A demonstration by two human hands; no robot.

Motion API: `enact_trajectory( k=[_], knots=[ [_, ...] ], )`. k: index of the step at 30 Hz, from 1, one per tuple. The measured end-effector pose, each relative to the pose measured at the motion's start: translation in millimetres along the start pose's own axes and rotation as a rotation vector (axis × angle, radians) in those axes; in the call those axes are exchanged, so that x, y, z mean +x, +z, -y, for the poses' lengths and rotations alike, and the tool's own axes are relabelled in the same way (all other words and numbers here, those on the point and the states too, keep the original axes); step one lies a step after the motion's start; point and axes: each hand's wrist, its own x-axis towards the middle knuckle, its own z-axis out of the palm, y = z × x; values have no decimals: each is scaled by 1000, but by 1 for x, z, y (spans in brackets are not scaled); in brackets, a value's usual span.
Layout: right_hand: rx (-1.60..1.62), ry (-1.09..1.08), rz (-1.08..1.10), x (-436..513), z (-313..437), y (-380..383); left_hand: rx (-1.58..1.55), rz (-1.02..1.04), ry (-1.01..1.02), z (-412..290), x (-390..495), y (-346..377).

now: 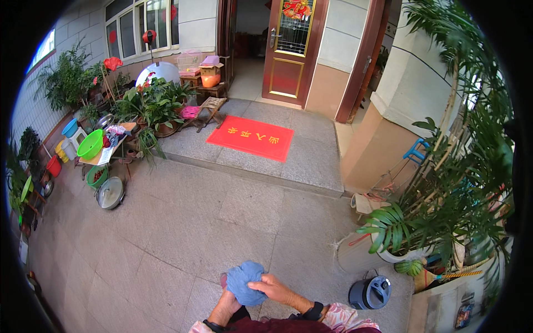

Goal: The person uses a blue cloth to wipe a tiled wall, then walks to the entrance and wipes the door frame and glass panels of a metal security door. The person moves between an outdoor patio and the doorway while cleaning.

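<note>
A crumpled blue cloth [246,283] is bunched between my two hands at the bottom centre, above the paved ground. My right hand [275,288] grips its right side, with the thumb lying on top of the fabric. Beneath its left side is my left hand [229,299], mostly covered by the cloth, its fingers largely hidden. Both wrists wear black bands. Right of my hands, a blue-grey lidded bucket or canister [369,292] stands on the ground.
Ahead, a stone step [250,177] carries a red doormat [252,138] before an open door [289,54]. Potted plants and a small table with a green basin [90,144] stand left; a lidded pan [110,193] sits on the ground. A large planter [362,254] is at right.
</note>
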Motion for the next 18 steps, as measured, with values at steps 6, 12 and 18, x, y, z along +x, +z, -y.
enact_trajectory(
  k=[6,12,18],
  knots=[
    [-434,87,-198,105,56,-25,14,33,-78,-88,86,-24],
    [-91,-8,-107,200,112,-34,-15,43,-23,-188,129,-21],
    [180,-73,-303,242,117,-56,-92,54,-68,-235,158,8]
  ],
)
